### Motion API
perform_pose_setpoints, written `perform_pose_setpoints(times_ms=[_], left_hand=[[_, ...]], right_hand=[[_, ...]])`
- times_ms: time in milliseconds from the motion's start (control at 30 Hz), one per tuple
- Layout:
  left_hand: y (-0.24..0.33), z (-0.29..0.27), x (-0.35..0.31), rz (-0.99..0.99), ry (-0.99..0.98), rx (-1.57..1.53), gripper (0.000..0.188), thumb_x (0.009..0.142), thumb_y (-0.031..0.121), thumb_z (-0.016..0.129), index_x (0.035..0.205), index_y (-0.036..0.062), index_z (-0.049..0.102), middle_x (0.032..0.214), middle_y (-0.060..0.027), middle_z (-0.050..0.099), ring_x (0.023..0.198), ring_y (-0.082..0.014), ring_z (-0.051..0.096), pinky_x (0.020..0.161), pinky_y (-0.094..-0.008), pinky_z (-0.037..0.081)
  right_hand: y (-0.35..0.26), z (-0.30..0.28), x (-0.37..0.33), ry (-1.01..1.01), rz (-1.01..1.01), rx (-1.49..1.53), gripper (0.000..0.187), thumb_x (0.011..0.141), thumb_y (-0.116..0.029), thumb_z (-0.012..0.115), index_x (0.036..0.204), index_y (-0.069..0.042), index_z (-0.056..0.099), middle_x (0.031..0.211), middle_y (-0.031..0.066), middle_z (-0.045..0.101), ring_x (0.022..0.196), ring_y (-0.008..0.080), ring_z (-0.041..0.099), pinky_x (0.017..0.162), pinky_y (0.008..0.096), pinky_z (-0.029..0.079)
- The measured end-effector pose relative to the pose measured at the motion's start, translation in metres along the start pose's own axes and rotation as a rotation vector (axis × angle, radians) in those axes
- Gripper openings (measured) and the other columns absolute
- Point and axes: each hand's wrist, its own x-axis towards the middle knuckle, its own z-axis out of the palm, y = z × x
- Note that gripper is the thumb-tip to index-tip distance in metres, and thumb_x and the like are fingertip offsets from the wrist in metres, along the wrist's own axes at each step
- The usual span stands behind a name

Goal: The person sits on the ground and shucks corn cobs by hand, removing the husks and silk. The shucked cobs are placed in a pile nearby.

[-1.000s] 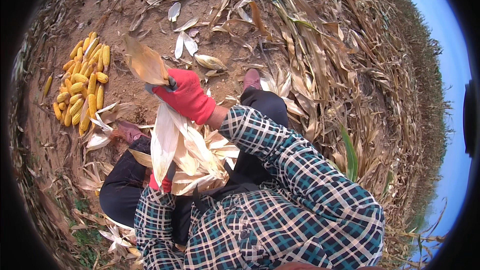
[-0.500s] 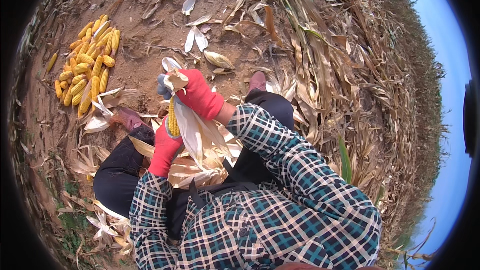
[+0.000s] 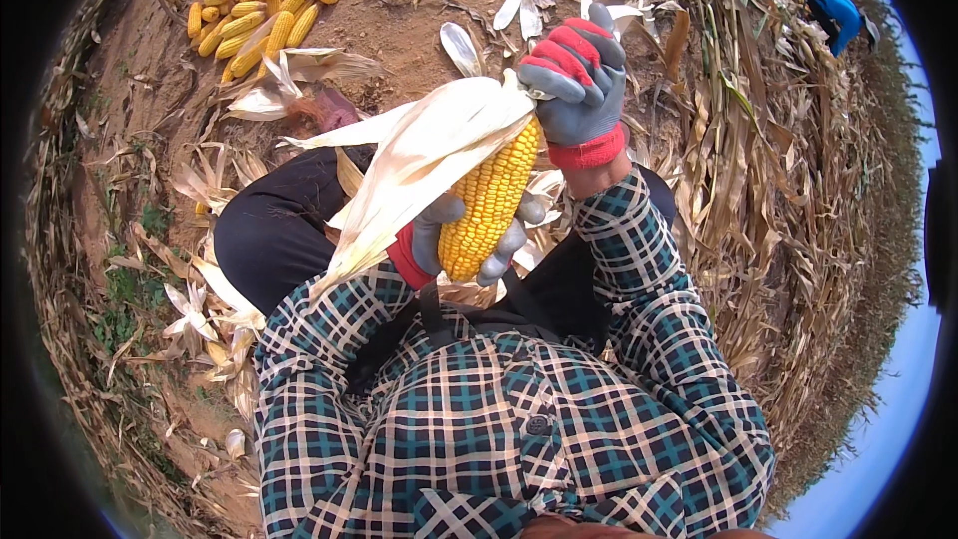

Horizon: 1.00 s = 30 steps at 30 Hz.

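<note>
Head view: yellow corn ear [image 3: 489, 202], husk [image 3: 429, 145] splayed leftward (papery); left grip [image 3: 427, 240] around ear, right grip [image 3: 581, 80] clasping husk end.

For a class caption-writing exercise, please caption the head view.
Left hand and right hand hold a yellow corn ear, pale husk peeled back.

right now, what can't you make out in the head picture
In the head view:
Palm of the red-and-grey gloved left hand: behind the plump yellow corn cob.
The cob's left side: under the long, pale, papery husk.
Its stem end: hidden by the matching gloved right hand.
Top of the heap of bare yellow cobs: cut off by the upper edge.
Blue-and-black thing, far upper right: too small to identify.
</note>
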Motion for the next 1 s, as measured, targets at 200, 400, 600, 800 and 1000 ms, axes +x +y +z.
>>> perform_pose_setpoints(times_ms=[200,400,600,800,1000], left_hand=[[0.022,0.010,-0.009,0.047,0.160,0.383,0.072,0.079,0.025,0.071,0.139,0.0121,0.033,0.114,-0.0283,0.054,0.083,-0.0330,0.064,0.059,-0.0416,0.056],[0.044,-0.007,-0.015,0.078,0.409,1.026,0.066,0.083,0.030,0.065,0.136,0.0065,0.035,0.114,-0.0280,0.055,0.083,-0.0319,0.065,0.060,-0.0413,0.057],[0.030,-0.027,-0.012,0.106,0.458,0.954,0.061,0.087,0.034,0.059,0.134,0.0009,0.037,0.113,-0.0276,0.056,0.084,-0.0308,0.066,0.061,-0.0409,0.057],[0.013,-0.033,0.004,-0.072,0.000,0.039,0.061,0.090,0.050,0.051,0.130,0.0047,0.042,0.106,-0.0254,0.059,0.077,-0.0325,0.068,0.058,-0.0415,0.058],[0.027,-0.058,0.027,0.362,0.402,0.567,0.056,0.097,0.042,0.042,0.136,0.0026,0.036,0.121,-0.0197,0.054,0.104,-0.0302,0.059,0.082,-0.0387,0.053]], right_hand=[[-0.008,-0.001,-0.008,0.019,0.242,-0.175,0.054,0.102,-0.040,0.022,0.059,-0.016,0.045,0.044,-0.0051,0.040,0.034,0.0072,0.038,0.037,0.0235,0.035],[-0.021,-0.002,-0.026,0.007,0.324,-0.253,0.049,0.102,-0.039,0.024,0.066,-0.015,0.044,0.045,-0.0070,0.040,0.035,0.0046,0.036,0.041,0.0247,0.034],[-0.014,-0.015,-0.033,0.409,-0.196,-0.042,0.036,0.097,-0.028,0.041,0.063,-0.017,0.047,0.047,-0.0080,0.039,0.044,0.0076,0.039,0.058,0.0275,0.039],[-0.007,-0.036,-0.015,0.532,-0.451,-0.451,0.040,0.093,-0.040,0.051,0.100,-0.002,0.060,0.090,0.0092,0.065,0.089,0.0270,0.062,0.097,0.0481,0.043],[0.007,-0.052,-0.009,0.715,-0.493,-0.753,0.051,0.098,-0.042,0.038,0.117,0.004,0.050,0.112,0.0207,0.058,0.104,0.0321,0.057,0.100,0.0500,0.040]])
